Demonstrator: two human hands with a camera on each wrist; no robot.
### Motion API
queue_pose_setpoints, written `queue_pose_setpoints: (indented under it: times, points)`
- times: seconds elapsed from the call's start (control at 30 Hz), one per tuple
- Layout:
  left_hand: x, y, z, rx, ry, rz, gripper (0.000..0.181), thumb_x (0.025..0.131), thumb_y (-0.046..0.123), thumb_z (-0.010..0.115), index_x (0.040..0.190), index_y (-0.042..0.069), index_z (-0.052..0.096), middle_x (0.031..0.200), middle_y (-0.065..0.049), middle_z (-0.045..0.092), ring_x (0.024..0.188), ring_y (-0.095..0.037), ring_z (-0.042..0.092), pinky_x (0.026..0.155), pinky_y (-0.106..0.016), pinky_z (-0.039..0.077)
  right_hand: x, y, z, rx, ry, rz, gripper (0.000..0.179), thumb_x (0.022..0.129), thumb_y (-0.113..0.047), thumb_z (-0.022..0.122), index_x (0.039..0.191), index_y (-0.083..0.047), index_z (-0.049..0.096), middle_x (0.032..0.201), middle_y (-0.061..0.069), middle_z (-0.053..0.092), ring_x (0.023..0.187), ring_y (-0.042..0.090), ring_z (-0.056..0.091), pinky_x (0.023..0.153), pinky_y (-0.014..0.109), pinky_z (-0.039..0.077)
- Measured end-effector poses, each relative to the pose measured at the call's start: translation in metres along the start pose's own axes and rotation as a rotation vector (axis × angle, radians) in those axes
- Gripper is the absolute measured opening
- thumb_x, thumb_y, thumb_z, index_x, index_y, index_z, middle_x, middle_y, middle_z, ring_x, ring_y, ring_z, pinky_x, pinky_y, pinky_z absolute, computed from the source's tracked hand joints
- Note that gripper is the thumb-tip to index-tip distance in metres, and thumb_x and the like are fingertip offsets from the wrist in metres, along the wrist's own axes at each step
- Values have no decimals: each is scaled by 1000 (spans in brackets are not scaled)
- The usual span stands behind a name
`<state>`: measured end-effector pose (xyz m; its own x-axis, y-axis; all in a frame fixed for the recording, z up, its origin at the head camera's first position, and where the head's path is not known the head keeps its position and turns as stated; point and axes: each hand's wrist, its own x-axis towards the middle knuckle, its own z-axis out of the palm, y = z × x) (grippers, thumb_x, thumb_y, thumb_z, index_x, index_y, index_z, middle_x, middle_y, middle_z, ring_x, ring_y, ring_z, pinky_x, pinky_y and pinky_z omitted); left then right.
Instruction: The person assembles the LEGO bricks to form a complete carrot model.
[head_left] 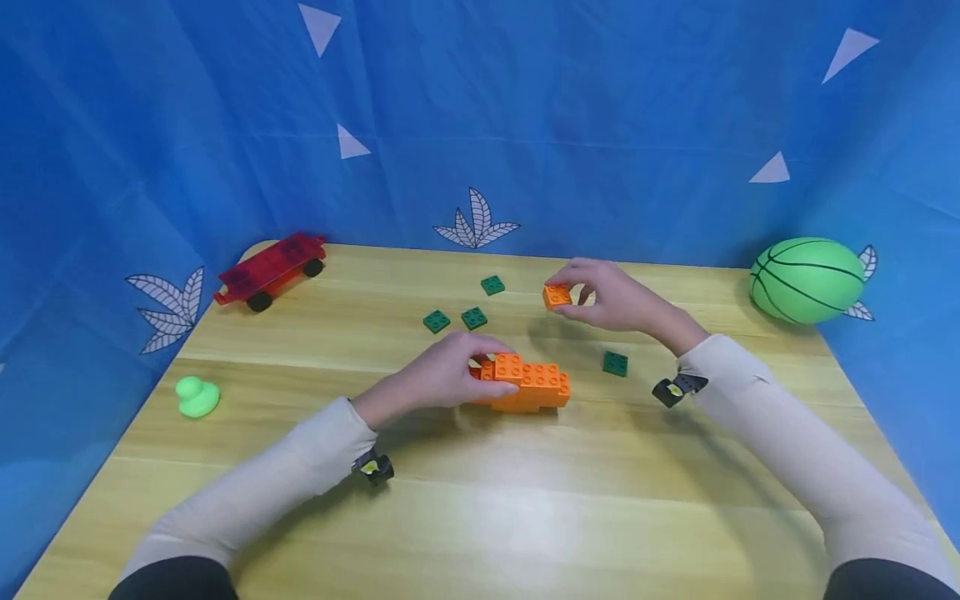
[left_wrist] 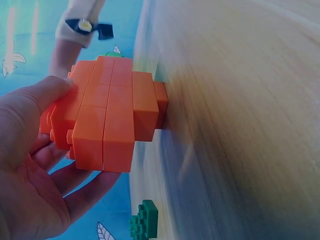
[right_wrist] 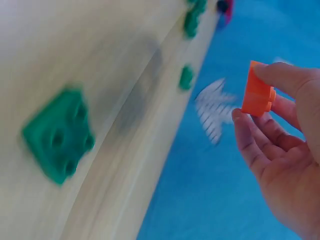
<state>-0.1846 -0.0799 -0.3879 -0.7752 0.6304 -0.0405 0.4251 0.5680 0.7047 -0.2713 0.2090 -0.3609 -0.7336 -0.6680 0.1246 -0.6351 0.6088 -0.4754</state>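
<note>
Orange building bricks joined into one stepped block [head_left: 536, 387] stand near the middle of the table. My left hand [head_left: 450, 371] grips its left end, thumb on the near side and fingers round the far side. In the left wrist view the block [left_wrist: 107, 115] shows several layers, with studs facing the palm. Farther back and to the right, my right hand [head_left: 603, 293] pinches a single orange brick [head_left: 557, 297] above the table, studs up. The right wrist view shows that brick [right_wrist: 257, 92] between thumb and fingertips. A flat green brick [head_left: 615, 363] lies below the right hand.
Several other flat green bricks [head_left: 474, 317] lie behind the block. A red toy car [head_left: 273, 271] stands at the back left, a green rubber duck [head_left: 197, 397] at the left edge. A green ball [head_left: 807, 281] sits at the back right. Blue cloth [head_left: 525, 125] borders the table.
</note>
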Motion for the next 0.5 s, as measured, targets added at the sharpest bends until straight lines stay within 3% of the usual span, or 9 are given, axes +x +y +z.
queue_pose_setpoints:
  times: [0.17, 0.33, 0.5]
  points:
    - [1, 1, -2, 5, -2, 13, 44, 90, 38, 79, 130, 20, 72, 121, 6, 74, 100, -12, 63, 82, -24, 56, -17, -35, -4, 65, 32, -112, 37, 90, -17, 81, 124, -9, 72, 116, 3, 74, 98, 15, 68, 74, 30, 62]
    - [1, -1, -2, -14, 3, 22, 40, 90, 36, 80, 126, 20, 73, 114, 8, 75, 96, -13, 63, 77, -23, 57, -31, -56, 1, 111, 58, -238, 31, 83, -15, 86, 112, -11, 75, 106, -1, 76, 92, 11, 69, 70, 29, 61]
    - [1, -2, -1, -21, 7, 30, 38, 90, 36, 80, 124, 20, 74, 110, 8, 74, 94, -13, 62, 76, -23, 58, -39, -67, 12, 125, 48, -270, 26, 82, -16, 87, 105, -15, 75, 102, -3, 76, 89, 9, 68, 67, 31, 61]
